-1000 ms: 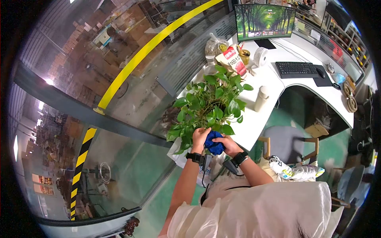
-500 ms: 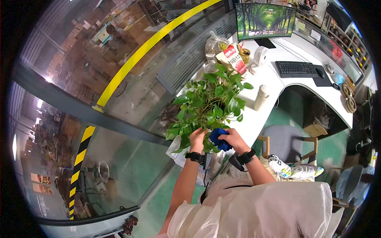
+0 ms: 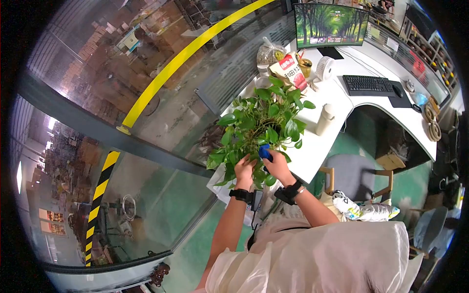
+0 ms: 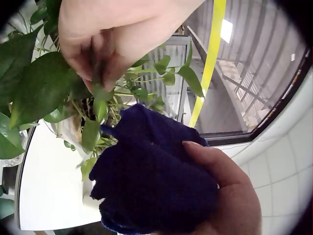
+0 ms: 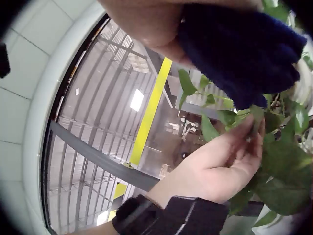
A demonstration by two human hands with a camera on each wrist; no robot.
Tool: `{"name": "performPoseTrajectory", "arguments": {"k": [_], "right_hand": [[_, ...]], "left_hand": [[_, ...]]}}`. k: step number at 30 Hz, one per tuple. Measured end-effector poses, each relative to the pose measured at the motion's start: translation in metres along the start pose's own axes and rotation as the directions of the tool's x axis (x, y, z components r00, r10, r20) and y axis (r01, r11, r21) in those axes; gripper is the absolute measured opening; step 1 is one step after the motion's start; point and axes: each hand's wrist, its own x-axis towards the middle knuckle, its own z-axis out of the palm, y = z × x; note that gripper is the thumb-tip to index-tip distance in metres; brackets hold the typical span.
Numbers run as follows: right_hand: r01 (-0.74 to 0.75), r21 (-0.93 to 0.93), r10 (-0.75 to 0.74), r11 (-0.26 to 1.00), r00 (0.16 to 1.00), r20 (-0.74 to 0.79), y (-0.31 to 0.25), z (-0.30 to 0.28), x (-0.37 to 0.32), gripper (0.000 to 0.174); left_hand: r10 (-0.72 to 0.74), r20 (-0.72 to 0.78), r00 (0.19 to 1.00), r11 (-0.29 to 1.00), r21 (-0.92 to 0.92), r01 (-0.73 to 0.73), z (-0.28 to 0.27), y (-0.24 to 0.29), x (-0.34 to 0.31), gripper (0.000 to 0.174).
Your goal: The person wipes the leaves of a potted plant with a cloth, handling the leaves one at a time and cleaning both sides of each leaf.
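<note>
A leafy green potted plant stands at the near left end of the white desk. At its near side the left hand pinches a leaf or stem between thumb and fingers, seen closer in the left wrist view, where that hand is at the top. The right hand grips a dark blue cloth, its thumb lying on top. In the right wrist view the cloth hangs just above the left hand, close to the leaves. The plant's pot is mostly hidden by foliage.
Right of the plant stands a cream bottle. Behind are a red-and-white bag, a small white fan and a monitor. A keyboard lies farther right. A glass partition with a grey rail borders the left.
The left hand has moved off the cloth to the plant's leaves. The right hand, holding the cloth, moved right, then back left and up toward the foliage. The head view has shifted slightly.
</note>
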Motion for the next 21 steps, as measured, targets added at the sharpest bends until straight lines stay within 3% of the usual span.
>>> {"name": "performPoseTrajectory", "arguments": {"k": [2,3,5,8,10,18,21], "right_hand": [[-0.058,0.006,0.057,0.998,0.996,0.075,-0.001,0.008,0.004,0.036],[0.058,-0.028,-0.055,0.998,0.993,0.104,0.002,0.014,0.006,0.042],[0.147,-0.062,-0.135,0.987,0.977,0.167,0.009,0.02,0.004,0.044],[0.196,-0.093,-0.17,0.976,0.957,0.236,0.011,0.022,-0.001,0.047],[0.28,-0.115,-0.253,0.953,0.946,0.203,0.015,0.024,-0.006,0.046],[0.145,-0.083,-0.121,0.986,0.963,0.241,0.002,0.002,-0.029,0.044],[0.124,-0.055,-0.106,0.991,0.961,0.256,0.002,-0.002,-0.037,0.045]], "left_hand": [[0.016,0.013,1.0,0.997,-0.081,-0.015,0.004,-0.003,-0.001,0.042],[0.037,0.06,0.997,0.997,-0.071,-0.033,0.003,-0.003,-0.001,0.036],[0.078,0.158,0.984,0.996,-0.053,-0.07,0.003,-0.004,0.0,0.025],[-0.072,0.239,0.968,0.944,-0.297,0.143,-0.011,-0.008,0.011,0.014],[-0.09,0.167,0.982,0.957,-0.257,0.131,0.003,0.007,-0.005,0.018],[-0.151,0.101,0.983,0.952,-0.252,0.172,0.012,0.006,-0.015,0.021],[-0.119,0.043,0.992,0.956,-0.264,0.126,0.013,0.002,-0.009,0.022]]}}
